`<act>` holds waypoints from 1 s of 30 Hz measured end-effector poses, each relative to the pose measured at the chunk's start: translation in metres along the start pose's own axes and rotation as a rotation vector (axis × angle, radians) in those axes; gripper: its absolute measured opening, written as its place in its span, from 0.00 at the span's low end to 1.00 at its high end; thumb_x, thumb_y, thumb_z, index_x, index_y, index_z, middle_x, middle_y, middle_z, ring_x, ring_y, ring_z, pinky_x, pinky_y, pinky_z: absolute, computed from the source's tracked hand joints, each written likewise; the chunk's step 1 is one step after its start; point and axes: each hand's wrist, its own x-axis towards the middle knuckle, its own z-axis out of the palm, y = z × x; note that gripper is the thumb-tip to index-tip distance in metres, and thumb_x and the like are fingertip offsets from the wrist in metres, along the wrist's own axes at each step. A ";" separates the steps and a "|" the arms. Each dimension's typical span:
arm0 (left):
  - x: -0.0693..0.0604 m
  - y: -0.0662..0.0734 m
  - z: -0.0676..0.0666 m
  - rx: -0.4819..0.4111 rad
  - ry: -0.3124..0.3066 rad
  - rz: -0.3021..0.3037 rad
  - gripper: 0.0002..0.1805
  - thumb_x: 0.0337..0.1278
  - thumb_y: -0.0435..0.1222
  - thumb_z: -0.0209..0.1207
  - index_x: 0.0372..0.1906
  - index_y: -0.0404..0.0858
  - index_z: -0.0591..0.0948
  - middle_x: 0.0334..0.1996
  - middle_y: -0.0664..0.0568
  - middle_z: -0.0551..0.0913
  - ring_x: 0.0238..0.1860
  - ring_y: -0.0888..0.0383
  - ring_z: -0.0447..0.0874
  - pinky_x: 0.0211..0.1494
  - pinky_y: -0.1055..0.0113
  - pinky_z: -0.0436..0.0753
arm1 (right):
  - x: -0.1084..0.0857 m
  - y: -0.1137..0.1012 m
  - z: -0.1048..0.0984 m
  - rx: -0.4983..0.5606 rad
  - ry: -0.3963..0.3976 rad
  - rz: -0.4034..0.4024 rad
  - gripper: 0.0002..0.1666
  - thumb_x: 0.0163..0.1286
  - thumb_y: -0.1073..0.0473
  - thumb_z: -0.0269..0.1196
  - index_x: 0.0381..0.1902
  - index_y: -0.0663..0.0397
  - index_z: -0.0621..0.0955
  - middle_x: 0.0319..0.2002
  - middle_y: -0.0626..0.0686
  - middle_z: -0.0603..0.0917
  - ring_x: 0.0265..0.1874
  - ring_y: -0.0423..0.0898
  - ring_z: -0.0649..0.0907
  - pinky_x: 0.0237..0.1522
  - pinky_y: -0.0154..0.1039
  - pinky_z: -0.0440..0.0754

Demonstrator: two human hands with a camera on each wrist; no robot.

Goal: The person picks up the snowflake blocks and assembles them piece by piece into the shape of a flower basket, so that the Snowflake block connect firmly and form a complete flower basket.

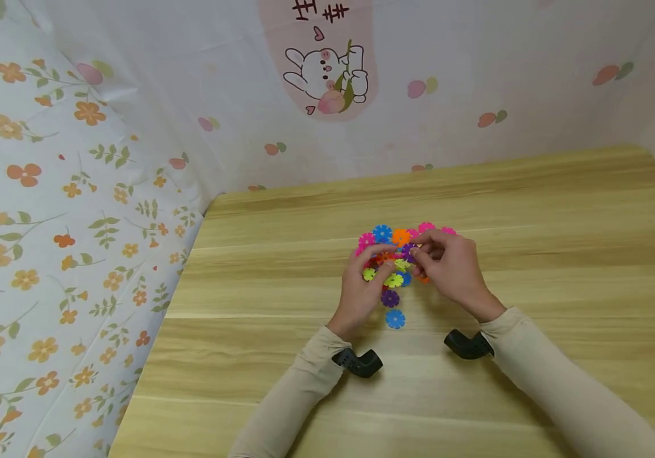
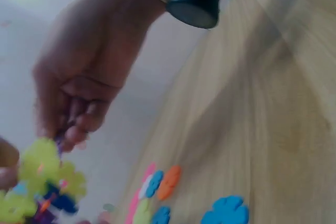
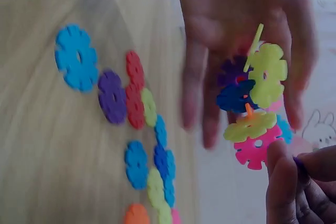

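Gripping purple disc [image 1: 409, 252] and joined discs [image 3: 268, 80], hands [image 1: 458, 264] partly hide loose discs [image 1: 395, 313] on table [image 1: 579, 267].

Wood-look tbl [image 1: 562, 273] w/ multicol. discs [image 1: 395, 319]

A: Purple notched disc [image 3: 300, 167], right wrist view?
B: Mostly hidden by the right grip [image 3: 300, 192].
A: Disc cluster [image 2: 43, 168], left wrist view?
B: Blurred; left edge cuts it.
A: Printed lettering [image 1: 336, 13], head view?
B: Runs off the top edge.
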 end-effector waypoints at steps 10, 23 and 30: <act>0.003 0.005 -0.026 -0.192 -0.230 -0.054 0.17 0.74 0.39 0.51 0.61 0.41 0.79 0.64 0.51 0.73 0.64 0.53 0.71 0.67 0.50 0.73 | 0.010 0.001 -0.017 -0.031 -0.087 0.003 0.08 0.71 0.69 0.60 0.42 0.63 0.86 0.21 0.56 0.82 0.17 0.52 0.81 0.17 0.33 0.76; 0.006 -0.004 -0.027 -0.140 -0.356 -0.169 0.11 0.70 0.33 0.55 0.50 0.35 0.84 0.50 0.47 0.84 0.47 0.59 0.80 0.50 0.69 0.80 | 0.018 0.007 -0.019 -0.008 -0.339 0.023 0.11 0.75 0.65 0.57 0.47 0.63 0.84 0.27 0.58 0.84 0.23 0.54 0.82 0.22 0.35 0.78; 0.005 -0.004 -0.030 -0.158 -0.280 -0.170 0.10 0.68 0.32 0.57 0.50 0.36 0.84 0.51 0.48 0.83 0.49 0.57 0.81 0.51 0.67 0.80 | 0.018 0.026 -0.024 -0.281 -0.385 -0.010 0.06 0.65 0.66 0.66 0.39 0.64 0.85 0.28 0.53 0.85 0.24 0.46 0.80 0.28 0.38 0.78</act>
